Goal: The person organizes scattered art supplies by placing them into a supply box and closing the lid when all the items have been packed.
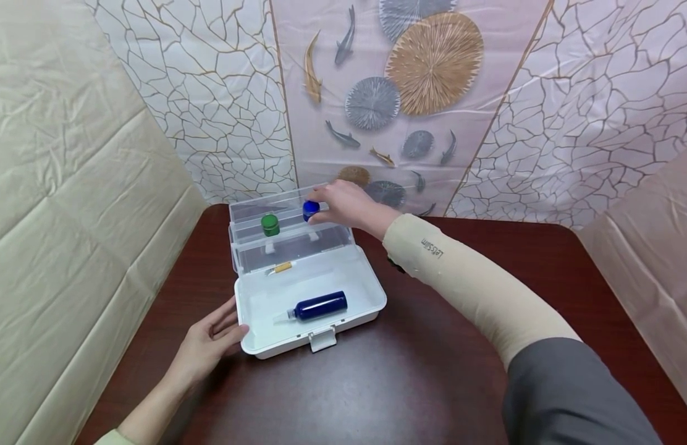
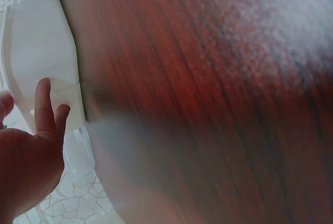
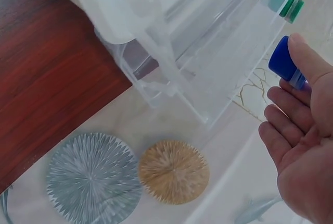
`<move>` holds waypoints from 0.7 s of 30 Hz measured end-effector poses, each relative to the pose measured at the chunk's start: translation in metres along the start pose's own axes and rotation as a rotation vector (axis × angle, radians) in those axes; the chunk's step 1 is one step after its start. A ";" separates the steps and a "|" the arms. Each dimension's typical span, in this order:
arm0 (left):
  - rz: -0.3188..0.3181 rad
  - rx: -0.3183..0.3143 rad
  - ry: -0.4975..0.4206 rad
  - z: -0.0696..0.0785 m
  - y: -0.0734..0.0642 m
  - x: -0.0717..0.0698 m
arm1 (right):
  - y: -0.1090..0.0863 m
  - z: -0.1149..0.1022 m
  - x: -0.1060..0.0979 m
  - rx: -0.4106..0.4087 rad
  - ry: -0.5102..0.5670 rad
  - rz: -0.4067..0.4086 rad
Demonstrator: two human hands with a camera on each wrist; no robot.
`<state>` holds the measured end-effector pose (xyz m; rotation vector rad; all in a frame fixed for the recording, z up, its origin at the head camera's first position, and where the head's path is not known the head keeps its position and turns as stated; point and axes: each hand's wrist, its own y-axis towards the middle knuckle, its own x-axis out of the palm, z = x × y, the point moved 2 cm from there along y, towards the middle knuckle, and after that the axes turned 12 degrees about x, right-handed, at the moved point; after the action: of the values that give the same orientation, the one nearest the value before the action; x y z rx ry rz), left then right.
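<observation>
In the head view, the right hand (image 1: 346, 204) is pinching a blue jar (image 1: 311, 210) by its sides, over the clear trays (image 1: 293, 248); the jar's axis is standing nearly upright, cap facing up. A green jar (image 1: 270, 225) is standing just left of the right hand. The left hand (image 1: 212, 343) is resting on the nearest side of a white box (image 1: 335, 269). Between the hands, a dark blue bottle (image 1: 321, 306) is lying lengthwise, its nozzle pointing toward the left hand. A yellow-handled brush (image 1: 283, 267) is lying beyond the left hand, bristles pointing left.

In the left wrist view, 2 extended fingers are spreading against the box's wall.

In the right wrist view, the blue jar is slanting between thumb and fingers, beside the trays.
</observation>
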<state>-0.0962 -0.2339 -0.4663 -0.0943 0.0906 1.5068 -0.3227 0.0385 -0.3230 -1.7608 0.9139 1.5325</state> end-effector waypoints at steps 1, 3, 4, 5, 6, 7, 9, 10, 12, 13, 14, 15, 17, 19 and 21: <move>0.001 0.002 -0.001 0.000 0.000 0.000 | 0.002 -0.002 0.001 0.008 -0.006 -0.010; 0.001 0.004 0.000 0.000 0.000 0.000 | 0.006 -0.006 0.002 0.022 -0.011 -0.031; 0.001 0.005 0.001 0.000 0.000 0.000 | 0.008 -0.007 0.002 0.024 -0.014 -0.040; 0.002 0.004 0.003 0.000 0.000 0.000 | 0.010 -0.009 0.003 0.027 -0.017 -0.050; 0.004 0.004 0.004 0.000 0.000 0.000 | 0.012 -0.011 0.004 0.026 -0.020 -0.057; 0.005 0.004 0.006 0.000 0.000 0.000 | 0.014 -0.012 0.005 0.023 -0.022 -0.061; 0.005 0.004 0.010 0.000 0.000 -0.001 | 0.018 -0.015 0.007 0.019 -0.027 -0.066; 0.006 0.004 0.010 0.000 0.000 -0.001 | 0.019 -0.016 0.008 0.019 -0.033 -0.066; 0.005 0.004 0.008 0.000 0.000 -0.001 | 0.022 -0.018 0.009 0.023 -0.043 -0.065; 0.006 0.003 0.008 0.000 0.000 -0.001 | 0.023 -0.019 0.010 0.023 -0.046 -0.066; 0.006 0.004 0.007 0.000 0.000 -0.001 | 0.024 -0.020 0.010 0.024 -0.048 -0.067; 0.006 0.004 0.007 0.000 0.000 -0.001 | 0.025 -0.020 0.011 0.025 -0.051 -0.068; 0.007 0.006 0.009 0.000 0.000 -0.001 | 0.027 -0.022 0.012 0.029 -0.055 -0.074; 0.007 0.008 0.009 0.000 0.000 -0.001 | 0.028 -0.023 0.013 0.034 -0.053 -0.083; 0.007 0.007 0.008 0.000 0.000 -0.001 | 0.030 -0.024 0.013 0.041 -0.056 -0.089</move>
<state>-0.0964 -0.2353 -0.4662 -0.0947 0.1029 1.5127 -0.3329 0.0010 -0.3335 -1.6985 0.8234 1.4882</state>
